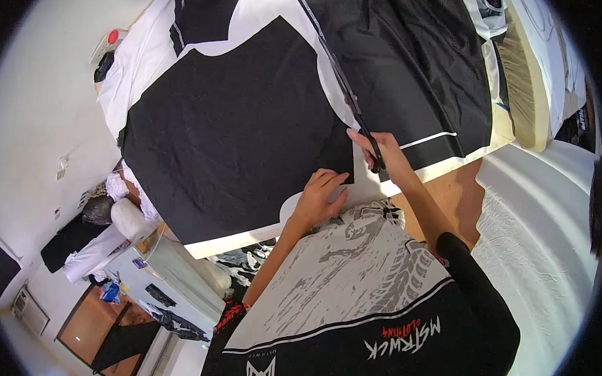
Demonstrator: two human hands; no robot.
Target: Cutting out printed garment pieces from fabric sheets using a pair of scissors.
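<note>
A large black fabric panel (230, 118) with white margins lies on the table in front of me. My left hand (321, 197) rests on its lower right corner near the front edge, palm down, fingers stretched and thumb apart. My right hand (383, 154) grips a pair of long dark scissors (353, 104) by the handles. The blades point away from me along the white strip between this panel and a second black piece (407, 65) on the right. They look nearly closed; whether their tips are in the cloth I cannot tell.
Another black piece (208, 16) with printing lies at the far left. A beige cushion-like roll (524, 77) edges the table's right side, above draped white cloth (541, 225). A grey cabinet (166, 276) with bundles on top stands to the lower left.
</note>
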